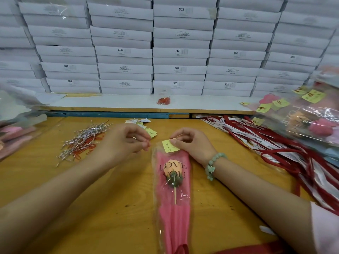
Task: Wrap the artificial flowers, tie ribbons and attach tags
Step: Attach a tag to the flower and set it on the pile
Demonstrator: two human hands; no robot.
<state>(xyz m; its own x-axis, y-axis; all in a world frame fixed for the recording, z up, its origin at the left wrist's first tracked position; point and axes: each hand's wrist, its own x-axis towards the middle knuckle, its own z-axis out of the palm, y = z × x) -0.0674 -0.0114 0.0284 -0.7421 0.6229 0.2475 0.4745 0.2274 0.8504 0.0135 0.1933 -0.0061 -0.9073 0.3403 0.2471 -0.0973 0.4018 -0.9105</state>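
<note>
yellow tag (170, 146) pinched under right hand (192, 143), atop wrapped flower (173, 180).

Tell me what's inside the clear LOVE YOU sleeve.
Pink paper and an orange artificial flower on a wooden stick. The stick's lower end is hidden in the paper folds.

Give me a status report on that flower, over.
Right hand pinches yellow tag at top of wrapped flower. Left hand curled beside it, contents unclear. Ribbons lie apart, to the right.

Glossy plastic sleeve (172, 180), wooden table (110, 198)
</note>
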